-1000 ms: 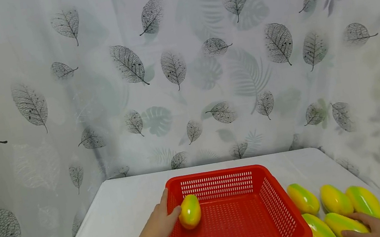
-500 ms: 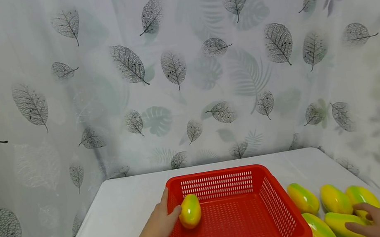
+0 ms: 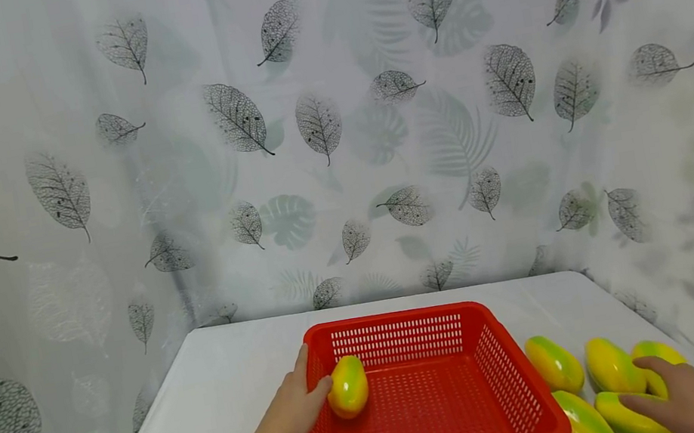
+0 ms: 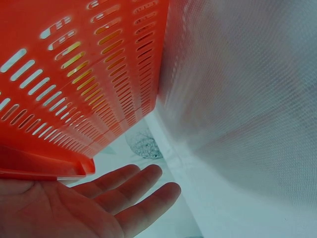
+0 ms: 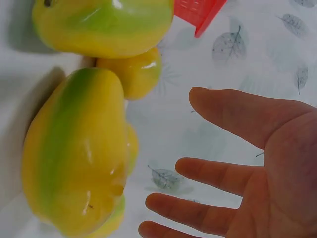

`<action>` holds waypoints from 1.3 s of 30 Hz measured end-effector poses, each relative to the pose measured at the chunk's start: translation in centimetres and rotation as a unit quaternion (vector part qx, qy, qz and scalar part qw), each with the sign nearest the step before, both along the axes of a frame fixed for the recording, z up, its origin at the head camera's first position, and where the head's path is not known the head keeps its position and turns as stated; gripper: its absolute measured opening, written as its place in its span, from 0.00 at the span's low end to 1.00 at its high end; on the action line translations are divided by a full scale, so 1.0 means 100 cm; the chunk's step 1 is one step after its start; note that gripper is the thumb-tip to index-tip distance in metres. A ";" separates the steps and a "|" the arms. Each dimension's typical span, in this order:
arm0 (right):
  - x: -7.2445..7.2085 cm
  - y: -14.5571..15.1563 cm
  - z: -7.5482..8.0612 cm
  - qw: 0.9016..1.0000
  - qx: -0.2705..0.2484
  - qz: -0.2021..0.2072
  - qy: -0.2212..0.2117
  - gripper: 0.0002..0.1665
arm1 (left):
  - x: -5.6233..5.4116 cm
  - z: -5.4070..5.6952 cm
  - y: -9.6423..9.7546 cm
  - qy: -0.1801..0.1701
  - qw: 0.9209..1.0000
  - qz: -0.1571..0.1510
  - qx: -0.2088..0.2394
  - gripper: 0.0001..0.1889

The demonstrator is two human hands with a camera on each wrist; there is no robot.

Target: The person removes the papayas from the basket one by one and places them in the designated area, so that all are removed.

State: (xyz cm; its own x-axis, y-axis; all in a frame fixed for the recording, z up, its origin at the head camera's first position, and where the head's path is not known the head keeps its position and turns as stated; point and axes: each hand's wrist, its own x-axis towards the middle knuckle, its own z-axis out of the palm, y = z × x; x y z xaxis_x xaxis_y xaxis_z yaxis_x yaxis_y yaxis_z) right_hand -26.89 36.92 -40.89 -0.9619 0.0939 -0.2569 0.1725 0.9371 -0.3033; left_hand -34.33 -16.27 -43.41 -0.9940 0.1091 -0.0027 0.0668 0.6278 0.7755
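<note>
Head view: red basket (image 3: 420,403) near centre of white worktop (image 3: 212,400); one papaya (image 3: 347,386) inside at its left wall. Left hand (image 3: 293,409) flat against basket's left side, thumb touching that papaya. Right hand (image 3: 683,397) over papaya pile (image 3: 611,379) at right, fingers relaxed.
Left wrist view: left hand (image 4: 74,206) spread straight beside basket (image 4: 84,74).
Right wrist view: right hand (image 5: 252,168) spread, gripping nothing, near pile (image 5: 79,148).
</note>
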 end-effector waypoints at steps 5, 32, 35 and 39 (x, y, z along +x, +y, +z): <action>0.000 -0.014 0.006 0.999 0.009 0.013 0.048 0.54 | -0.001 -0.001 0.000 0.001 1.000 0.001 -0.003 0.45; -0.025 -0.118 0.040 0.983 -0.041 0.056 0.168 0.44 | -0.001 -0.003 -0.002 -0.005 1.000 0.007 -0.008 0.45; -0.028 -0.127 0.044 0.981 -0.051 0.062 0.177 0.44 | -0.001 -0.002 -0.001 -0.006 1.000 0.007 -0.006 0.45; -0.031 -0.137 0.050 0.978 -0.057 0.066 0.188 0.43 | -0.001 -0.001 0.000 -0.005 1.000 0.006 -0.003 0.45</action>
